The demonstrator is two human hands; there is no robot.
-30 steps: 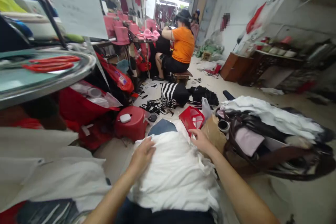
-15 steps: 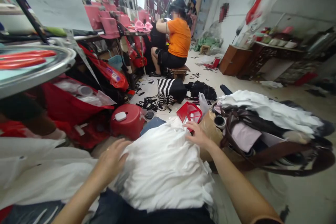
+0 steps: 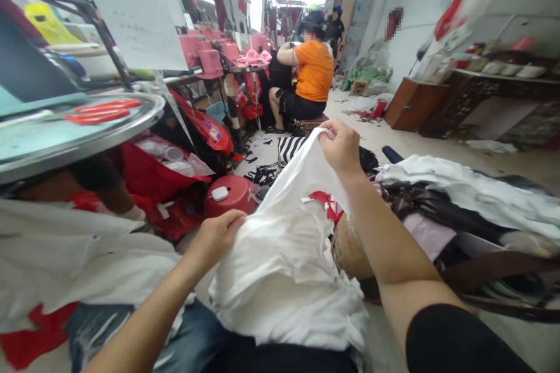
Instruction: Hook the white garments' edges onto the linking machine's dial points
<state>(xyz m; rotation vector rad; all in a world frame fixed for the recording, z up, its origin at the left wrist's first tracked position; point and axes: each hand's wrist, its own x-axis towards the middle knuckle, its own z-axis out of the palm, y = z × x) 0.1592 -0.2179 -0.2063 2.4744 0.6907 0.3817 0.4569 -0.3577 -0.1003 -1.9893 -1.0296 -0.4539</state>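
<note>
A stack of white cut fabric pieces [image 3: 289,297] lies over my lap. My right hand [image 3: 342,148] pinches the far edge of the top white fabric piece [image 3: 301,172] and holds it raised, stretched at an angle above the stack. On the left, my left hand [image 3: 221,236] grips the same piece's side edge between thumb and fingers. Through a gap beside the lifted cloth a red basket [image 3: 327,204] shows in part. More white cloth [image 3: 79,256] is spread to the left of my left arm.
A red stool [image 3: 230,195] with a small white case stands ahead. Red-handled scissors [image 3: 105,111] lie on a round-edged table at left. A brown bag [image 3: 437,198] with white cloth on top is at right. A person in orange [image 3: 312,73] sits at a sewing station ahead.
My right hand has lifted the top white piece's far edge up off the stack. My left hand has closed on its side edge. The view has shifted slightly left.
</note>
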